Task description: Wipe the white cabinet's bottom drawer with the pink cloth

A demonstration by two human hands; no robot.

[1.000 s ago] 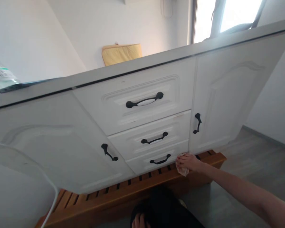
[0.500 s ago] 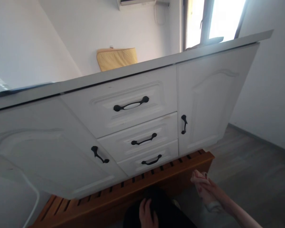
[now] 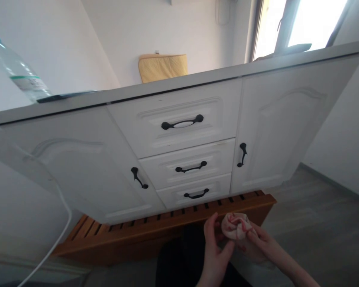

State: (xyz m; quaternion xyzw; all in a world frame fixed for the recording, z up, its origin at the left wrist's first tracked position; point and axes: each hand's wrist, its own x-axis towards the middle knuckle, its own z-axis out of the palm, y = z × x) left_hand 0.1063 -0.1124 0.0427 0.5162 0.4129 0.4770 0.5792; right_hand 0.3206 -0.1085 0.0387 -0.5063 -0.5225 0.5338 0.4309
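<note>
A bunched pinkish-white cloth (image 3: 235, 226) with red markings is at the lower right of the head view, its folded top facing up. My right hand (image 3: 261, 239) grips its right side between thumb and fingers. Part of the cloth hangs below, partly hidden by that hand. On the cloth's left side, my left hand (image 3: 214, 251) has its thumb and fingers apart, curved around the edge. Whether its fingertips touch the fabric is unclear. Both hands are in front of the slatted wooden bench (image 3: 128, 239), above my dark-clothed legs.
Behind the bench stands a white cabinet (image 3: 197, 143) with black handles. On its top are a clear bottle (image 3: 26, 75) with a green cap and a dark flat object (image 3: 62, 95). A white cable (image 3: 66, 207) hangs at left. A yellow chair back (image 3: 164, 68) shows behind.
My left hand has risen from my lap to the cloth. My right hand and the cloth have moved left, and the cloth's folded top now faces me. The view has shifted left.
</note>
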